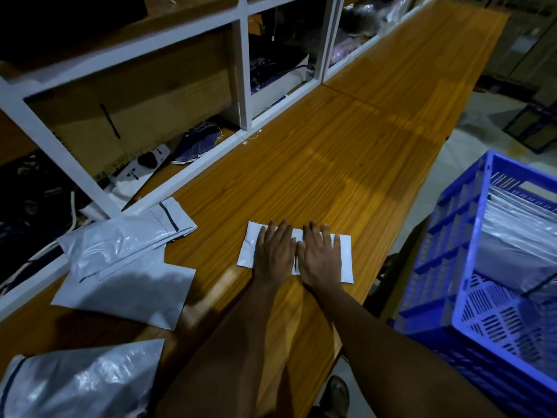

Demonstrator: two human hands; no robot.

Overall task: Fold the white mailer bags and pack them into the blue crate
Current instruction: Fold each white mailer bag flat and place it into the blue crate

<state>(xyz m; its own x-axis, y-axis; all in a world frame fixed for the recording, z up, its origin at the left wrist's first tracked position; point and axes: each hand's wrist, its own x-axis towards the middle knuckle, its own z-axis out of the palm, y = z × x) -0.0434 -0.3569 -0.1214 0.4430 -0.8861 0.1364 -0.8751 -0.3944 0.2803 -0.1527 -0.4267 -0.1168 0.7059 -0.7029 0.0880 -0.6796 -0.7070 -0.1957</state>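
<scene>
Two hands down flat, side by side, on one folded white mailer bag [346, 257]: left hand [275, 254] over its left half, right hand [321, 256] over its right half. Fingers straight and slightly spread, pointing away from the body, thumbs nearly touching in the middle. Nothing gripped or pinched, palms only pressing on the plastic. Lies as a narrow strip across the wooden worktop [346, 146], near its front edge, both short ends showing past the hands.

Off to the left on the same worktop, a loose pile of unfolded mailer bags [120, 245], grey-white and wrinkled, one with a dark strip near its mouth. Just in front of that, a flat bag [129, 294], its far edge under the pile. Nearer still, at the bottom left corner, another crumpled bag [81, 384]. All well apart from the hands.

To the right, beyond the worktop's edge and lower, the blue crate [452, 230], walls slotted, with a stack of white bags [518, 236] against its far side and the slotted bottom showing on the near side.

Behind the worktop, a white shelf frame [244, 70] with brown cardboard [135, 101], a white power strip [144, 164] and dark bundles too dim to make out. Below, beside the worktop's edge, a sandalled foot [337, 393].
</scene>
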